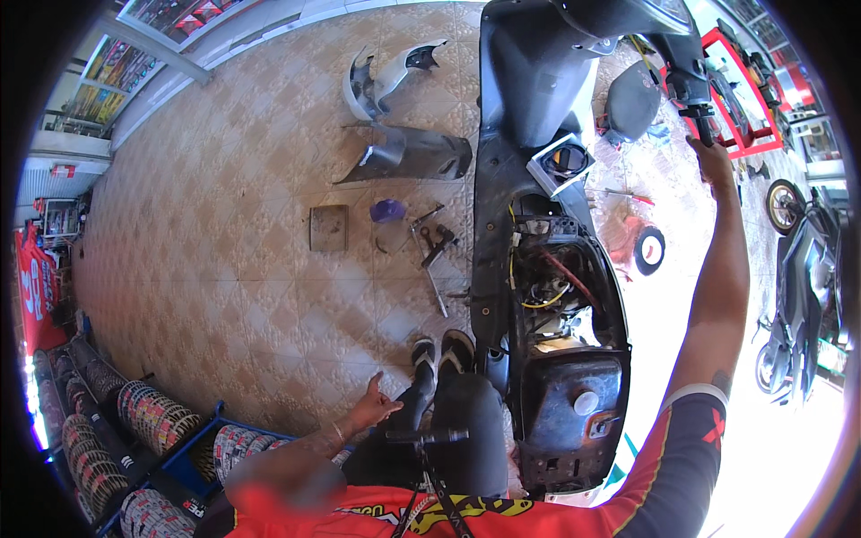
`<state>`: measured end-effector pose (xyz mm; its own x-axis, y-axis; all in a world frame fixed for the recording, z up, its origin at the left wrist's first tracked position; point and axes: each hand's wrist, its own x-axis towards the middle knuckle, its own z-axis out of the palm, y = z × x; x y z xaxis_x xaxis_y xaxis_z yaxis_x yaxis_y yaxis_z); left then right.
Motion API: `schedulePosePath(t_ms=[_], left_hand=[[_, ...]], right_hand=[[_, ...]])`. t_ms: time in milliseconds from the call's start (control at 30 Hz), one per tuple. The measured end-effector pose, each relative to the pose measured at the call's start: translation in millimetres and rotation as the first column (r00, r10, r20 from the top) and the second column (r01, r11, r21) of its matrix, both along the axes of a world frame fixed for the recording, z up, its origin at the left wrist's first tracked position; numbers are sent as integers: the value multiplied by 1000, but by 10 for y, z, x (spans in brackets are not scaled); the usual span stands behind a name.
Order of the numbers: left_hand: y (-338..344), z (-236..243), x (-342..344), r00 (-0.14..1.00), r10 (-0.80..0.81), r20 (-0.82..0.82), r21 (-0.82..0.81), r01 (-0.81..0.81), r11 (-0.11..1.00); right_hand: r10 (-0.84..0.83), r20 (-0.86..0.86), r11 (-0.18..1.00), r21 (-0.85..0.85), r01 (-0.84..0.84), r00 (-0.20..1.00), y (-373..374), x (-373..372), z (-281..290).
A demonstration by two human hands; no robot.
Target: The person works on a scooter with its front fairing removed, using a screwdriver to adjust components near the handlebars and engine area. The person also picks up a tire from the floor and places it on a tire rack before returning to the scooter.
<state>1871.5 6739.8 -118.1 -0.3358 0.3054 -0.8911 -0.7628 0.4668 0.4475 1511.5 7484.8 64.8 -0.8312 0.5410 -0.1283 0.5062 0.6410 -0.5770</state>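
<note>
Hanging free beside the dark-trousered legs, the bare left hand point(375, 405) holds nothing, its index finger stretched out. Just ahead and to its right are two feet in dark sandals point(456, 351) with pale straps. To its left stand patterned, wrapped black tyres point(157, 417) on a blue metal rack point(212, 421).

Between the hands lies the partly stripped black plastic scooter point(552, 224), its inner frame and yellow cable bared. A small open white square box point(558, 167) with dark contents rests on it, left of the right forearm.

Ahead of the left hand, the tiled floor carries a black metal bracket point(437, 244), a purple bowl point(387, 212), a flat square tan tray point(329, 229) and, farther out, a curved grey panel point(408, 154).

The right hand point(712, 163), well apart from the left, appears wrapped around the black handlebar grip point(705, 131). Beyond it is a red metal frame point(772, 134); to its right, a dark parked motorcycle point(801, 296).
</note>
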Motion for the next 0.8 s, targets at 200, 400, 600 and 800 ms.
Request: schedulePosePath(t_ms=[200, 400, 600, 800], left_hand=[[179, 40, -324, 999, 14, -36, -67, -17, 998], [126, -230, -284, 996, 18, -87, -70, -24, 997], [-244, -405, 38, 975, -102, -196, -56, 93, 994], [-261, -292, 68, 999, -17, -41, -59, 14, 998]], right_hand=[[44, -5, 987, 154, -42, 999, -23, 54, 53], [-64, -30, 901, 428, 71, 998, -173, 223, 49], [-7, -53, 883, 469, 31, 999, -91, -99, -100], [-64, 9, 975, 213, 60, 998, 49, -128, -102]])
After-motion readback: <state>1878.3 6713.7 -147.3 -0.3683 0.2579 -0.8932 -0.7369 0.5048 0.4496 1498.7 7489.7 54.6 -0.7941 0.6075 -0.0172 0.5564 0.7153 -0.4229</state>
